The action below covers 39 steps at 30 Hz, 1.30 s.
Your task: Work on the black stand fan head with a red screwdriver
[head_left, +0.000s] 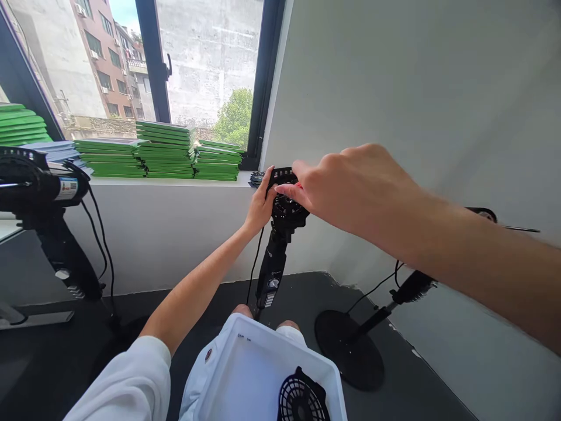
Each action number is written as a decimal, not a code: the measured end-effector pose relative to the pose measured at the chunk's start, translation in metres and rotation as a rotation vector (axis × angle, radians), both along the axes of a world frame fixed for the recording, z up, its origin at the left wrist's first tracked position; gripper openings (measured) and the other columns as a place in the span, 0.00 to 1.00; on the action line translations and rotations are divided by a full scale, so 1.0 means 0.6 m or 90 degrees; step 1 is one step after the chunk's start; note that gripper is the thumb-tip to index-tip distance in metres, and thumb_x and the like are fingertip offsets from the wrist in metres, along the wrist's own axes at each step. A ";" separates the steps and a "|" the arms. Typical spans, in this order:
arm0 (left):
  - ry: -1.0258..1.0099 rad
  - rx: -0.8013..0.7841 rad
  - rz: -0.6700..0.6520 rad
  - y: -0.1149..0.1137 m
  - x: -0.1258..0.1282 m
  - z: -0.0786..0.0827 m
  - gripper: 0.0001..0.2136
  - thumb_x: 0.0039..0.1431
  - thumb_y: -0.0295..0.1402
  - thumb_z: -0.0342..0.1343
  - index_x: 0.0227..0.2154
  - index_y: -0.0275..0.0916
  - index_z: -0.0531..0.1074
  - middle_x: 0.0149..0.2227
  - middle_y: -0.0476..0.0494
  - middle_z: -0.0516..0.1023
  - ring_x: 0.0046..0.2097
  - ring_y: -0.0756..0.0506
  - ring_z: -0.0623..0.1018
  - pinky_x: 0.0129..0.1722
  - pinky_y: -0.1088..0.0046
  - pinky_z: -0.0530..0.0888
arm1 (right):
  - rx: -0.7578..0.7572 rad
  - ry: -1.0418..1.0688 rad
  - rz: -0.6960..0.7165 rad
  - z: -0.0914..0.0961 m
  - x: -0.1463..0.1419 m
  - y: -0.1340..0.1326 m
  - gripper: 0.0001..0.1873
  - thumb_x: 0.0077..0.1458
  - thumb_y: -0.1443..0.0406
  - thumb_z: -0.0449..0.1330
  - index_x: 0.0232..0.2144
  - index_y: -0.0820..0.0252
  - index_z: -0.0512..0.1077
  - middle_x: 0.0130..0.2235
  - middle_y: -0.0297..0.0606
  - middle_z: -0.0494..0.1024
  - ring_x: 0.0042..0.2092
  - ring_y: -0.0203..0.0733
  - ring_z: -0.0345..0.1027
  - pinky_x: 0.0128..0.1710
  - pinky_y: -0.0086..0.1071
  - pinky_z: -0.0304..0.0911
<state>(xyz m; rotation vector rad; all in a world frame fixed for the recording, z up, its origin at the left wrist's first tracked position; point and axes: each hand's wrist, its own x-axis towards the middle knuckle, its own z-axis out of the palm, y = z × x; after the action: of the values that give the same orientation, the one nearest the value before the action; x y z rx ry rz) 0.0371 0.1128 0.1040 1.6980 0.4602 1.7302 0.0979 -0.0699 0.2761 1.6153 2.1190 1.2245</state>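
Observation:
A black stand fan (272,257) rises in front of me, its round motor housing (289,211) at the top without a front grille. Against the left side of the housing is my left hand (259,206), its fingers and thumb closed round the edge. My right hand (335,181) is closed in front of the housing's upper right, thumb and forefinger pinched together. A bit of red (299,185) shows at these fingertips; the rest of it is hidden by the hand. In the white tray (245,327) on my lap lies a black round fan grille (302,400).
Another black fan (65,245) with hanging cables stands at left. One more, with a round base (349,351), is at right by the wall, partly behind my forearm. Green stacks (164,149) line the windowsill (175,182).

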 end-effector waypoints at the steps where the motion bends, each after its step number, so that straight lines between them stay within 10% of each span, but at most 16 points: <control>1: 0.003 -0.009 0.005 -0.002 -0.001 0.002 0.24 0.74 0.37 0.47 0.70 0.44 0.57 0.66 0.44 0.70 0.68 0.43 0.68 0.70 0.65 0.62 | -0.011 0.013 -0.004 0.001 0.001 0.001 0.25 0.67 0.52 0.43 0.44 0.61 0.73 0.20 0.37 0.68 0.25 0.43 0.64 0.28 0.34 0.48; 14: -0.006 0.003 0.021 -0.010 -0.002 0.005 0.23 0.75 0.38 0.46 0.70 0.45 0.56 0.67 0.44 0.68 0.69 0.42 0.67 0.71 0.61 0.61 | -0.059 0.045 -0.030 0.009 -0.003 0.002 0.26 0.67 0.53 0.44 0.56 0.63 0.68 0.24 0.39 0.73 0.27 0.46 0.67 0.30 0.36 0.50; 35: -0.012 0.034 0.047 0.000 0.007 -0.004 0.23 0.74 0.44 0.44 0.69 0.50 0.58 0.67 0.46 0.67 0.69 0.43 0.66 0.70 0.61 0.62 | 0.043 0.055 0.027 -0.014 0.016 -0.003 0.21 0.67 0.54 0.45 0.43 0.59 0.73 0.21 0.38 0.70 0.24 0.40 0.62 0.29 0.34 0.46; 39: 0.008 0.005 0.048 -0.001 0.005 0.000 0.23 0.74 0.40 0.45 0.69 0.49 0.57 0.67 0.46 0.68 0.68 0.42 0.67 0.70 0.60 0.63 | -0.057 0.020 0.040 -0.010 0.013 -0.010 0.22 0.66 0.59 0.48 0.57 0.63 0.65 0.22 0.34 0.72 0.21 0.38 0.57 0.26 0.34 0.46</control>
<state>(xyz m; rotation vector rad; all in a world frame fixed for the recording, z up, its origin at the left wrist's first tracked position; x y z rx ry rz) 0.0401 0.1121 0.1041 1.7169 0.5294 1.7777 0.1055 -0.0760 0.2699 1.5506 2.2264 1.1121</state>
